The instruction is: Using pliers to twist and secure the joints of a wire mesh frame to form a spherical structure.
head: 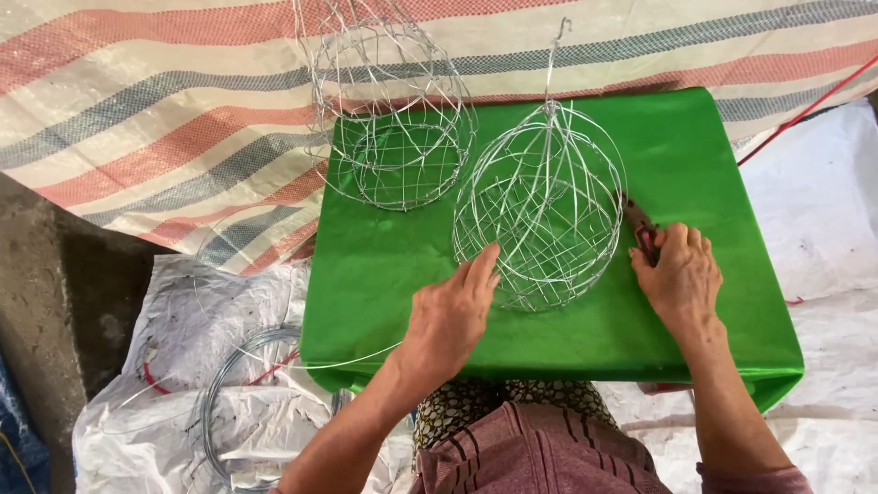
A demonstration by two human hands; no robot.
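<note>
A round wire frame (541, 206) with a hook at its top stands on a green sheet (384, 265). My left hand (451, 316) rests on the sheet with its fingertips touching the frame's lower left rim. My right hand (679, 274) is closed around red-handled pliers (638, 224), whose nose points at the frame's right side. A second wire frame (393, 119) stands at the sheet's far left corner, apart from both hands.
A coil of bare wire (240, 412) lies on white plastic sacking at the lower left, one strand running up onto the green sheet. A striped tarp (155, 110) covers the ground behind. A red cord (805, 110) crosses the upper right.
</note>
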